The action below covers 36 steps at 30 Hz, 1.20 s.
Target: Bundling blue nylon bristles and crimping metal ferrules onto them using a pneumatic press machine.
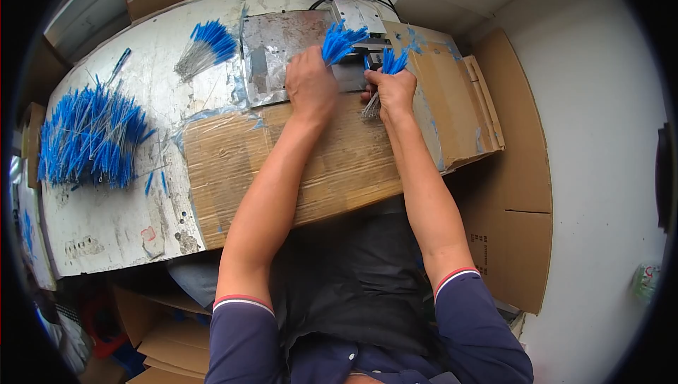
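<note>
We gripped a blue-tipped wire bundle (344,40) in our closed left hand (309,86) and another bundle (390,62) in our closed right hand (390,91), seemingly mid-feeding them to the small machine (360,27) just ahead.

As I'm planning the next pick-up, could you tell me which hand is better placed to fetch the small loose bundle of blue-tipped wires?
Probably the left hand. The small bundle lies on the worktable on its side. The right hand would have to cross over. Both hands already grip blue-tipped bunches, so one must let go first.

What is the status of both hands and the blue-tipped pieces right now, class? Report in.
Left hand shut on blue-tipped bundle. Right hand shut on second blue-tipped bundle. Both at small metal machine. Loose pile far left, nothing between.
</note>
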Each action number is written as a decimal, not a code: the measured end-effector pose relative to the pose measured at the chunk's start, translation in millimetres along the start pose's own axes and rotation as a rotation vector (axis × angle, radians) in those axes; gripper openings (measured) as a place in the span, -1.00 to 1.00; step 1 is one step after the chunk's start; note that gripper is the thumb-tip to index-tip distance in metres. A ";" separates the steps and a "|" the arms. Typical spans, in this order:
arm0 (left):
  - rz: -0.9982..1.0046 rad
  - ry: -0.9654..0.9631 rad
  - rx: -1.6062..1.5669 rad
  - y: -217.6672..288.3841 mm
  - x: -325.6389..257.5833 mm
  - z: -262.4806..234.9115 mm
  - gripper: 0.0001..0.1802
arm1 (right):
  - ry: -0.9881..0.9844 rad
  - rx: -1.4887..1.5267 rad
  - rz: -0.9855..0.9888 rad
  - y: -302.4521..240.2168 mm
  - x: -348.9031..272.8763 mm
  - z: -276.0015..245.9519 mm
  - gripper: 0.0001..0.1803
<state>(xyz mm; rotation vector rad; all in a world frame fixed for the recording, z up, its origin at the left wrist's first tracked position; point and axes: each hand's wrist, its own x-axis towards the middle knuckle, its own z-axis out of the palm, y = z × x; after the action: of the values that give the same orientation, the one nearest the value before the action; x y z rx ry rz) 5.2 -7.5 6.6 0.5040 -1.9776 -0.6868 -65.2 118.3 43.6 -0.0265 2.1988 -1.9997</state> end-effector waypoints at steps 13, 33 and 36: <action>-0.032 -0.219 -0.012 3.7 -4.6 -1.1 -0.84 | -0.119 0.495 -0.132 1.0 -7.8 -10.2 -0.91; 0.018 -0.297 0.115 5.0 -5.5 -2.4 -0.75 | -0.171 0.378 0.022 15.1 -19.9 -25.9 -0.85; -0.068 -0.156 0.078 6.5 -5.2 -2.4 -0.89 | -0.147 0.304 -0.011 13.0 -22.9 -23.4 -0.84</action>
<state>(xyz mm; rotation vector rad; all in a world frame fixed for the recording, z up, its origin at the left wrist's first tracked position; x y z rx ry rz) 9.4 -0.1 8.3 0.5820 -2.1486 -0.7114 -44.6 145.6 35.3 -0.1421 1.7931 -2.2379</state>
